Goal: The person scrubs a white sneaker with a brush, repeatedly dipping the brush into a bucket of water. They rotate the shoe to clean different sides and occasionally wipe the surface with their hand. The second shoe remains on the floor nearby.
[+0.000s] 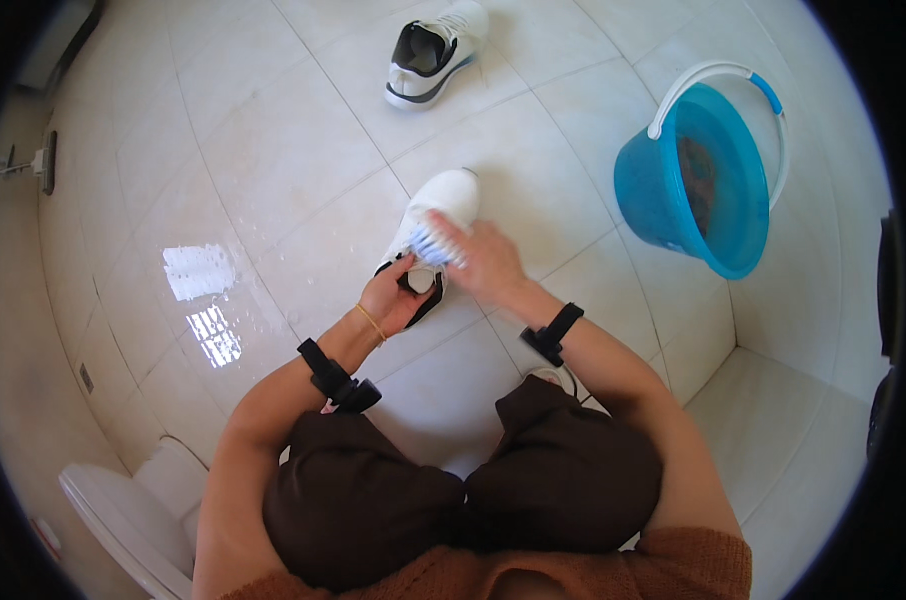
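Note:
A white sneaker [444,196] with a black collar lies on the tiled floor in front of me, its toe pointing away. My left hand [394,296] grips it at the tongue and collar opening. In my right hand [490,262] is a scrub brush [435,244] with white and blue bristles, over the laces; hand and brush are blurred. The second white sneaker [430,56], with a dark lining and dark sole trim, stands apart on the floor at the top of the view.
To the right stands a blue plastic bucket [644,191] with a white handle, holding liquid and something reddish brown. Water wets the floor tiles [273,262] at left. A toilet [122,517] is at lower left, a floor squeegee [47,163] at far left.

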### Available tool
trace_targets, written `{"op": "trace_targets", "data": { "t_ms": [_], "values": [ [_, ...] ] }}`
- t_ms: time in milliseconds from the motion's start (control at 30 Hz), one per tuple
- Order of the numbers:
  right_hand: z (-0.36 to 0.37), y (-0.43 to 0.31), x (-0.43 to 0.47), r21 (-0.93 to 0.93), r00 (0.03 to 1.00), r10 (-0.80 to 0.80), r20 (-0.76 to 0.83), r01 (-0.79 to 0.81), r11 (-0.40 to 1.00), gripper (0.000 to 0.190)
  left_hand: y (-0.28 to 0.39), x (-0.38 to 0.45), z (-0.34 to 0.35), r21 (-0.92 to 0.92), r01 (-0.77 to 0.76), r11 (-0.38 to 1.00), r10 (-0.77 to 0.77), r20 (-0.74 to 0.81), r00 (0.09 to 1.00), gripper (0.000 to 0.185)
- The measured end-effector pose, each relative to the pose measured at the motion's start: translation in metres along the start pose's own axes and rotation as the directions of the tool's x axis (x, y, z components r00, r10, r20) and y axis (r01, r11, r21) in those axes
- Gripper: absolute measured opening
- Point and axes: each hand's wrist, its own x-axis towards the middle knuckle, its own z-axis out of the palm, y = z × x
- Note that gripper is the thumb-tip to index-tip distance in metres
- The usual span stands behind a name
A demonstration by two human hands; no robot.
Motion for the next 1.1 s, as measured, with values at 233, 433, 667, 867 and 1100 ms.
{"op": "trace_targets", "data": {
  "t_ms": [233,433,667,867,1100],
  "values": [
    [-0.013,-0.005,0.001,-0.112,0.985,-0.010,-0.174,-0.010,0.994,0.079,0.004,0.005,-0.009,-0.126,0.011,0.992,0.031,0.327,0.944,0.034],
    [-0.010,0.011,0.009,-0.184,0.976,0.166,-0.140,-0.190,0.964,0.082,0.010,0.003,-0.008,-0.056,0.010,0.998,0.001,0.188,0.982,0.040],
    [-0.013,-0.015,0.007,-0.123,0.983,-0.137,-0.118,0.122,0.985,0.081,0.013,0.001,-0.003,-0.159,0.110,0.981,-0.055,0.315,0.947,0.042],
    [-0.034,-0.008,0.020,-0.174,0.937,0.294,-0.190,-0.327,0.929,0.076,0.013,0.001,-0.003,-0.174,0.092,0.980,-0.028,0.339,0.940,0.044],
    [-0.028,-0.015,0.021,-0.166,0.995,0.093,-0.037,-0.098,0.981,0.074,0.012,-0.003,0.000,-0.178,0.167,0.970,-0.118,0.257,0.959,0.045]
  ]
}}
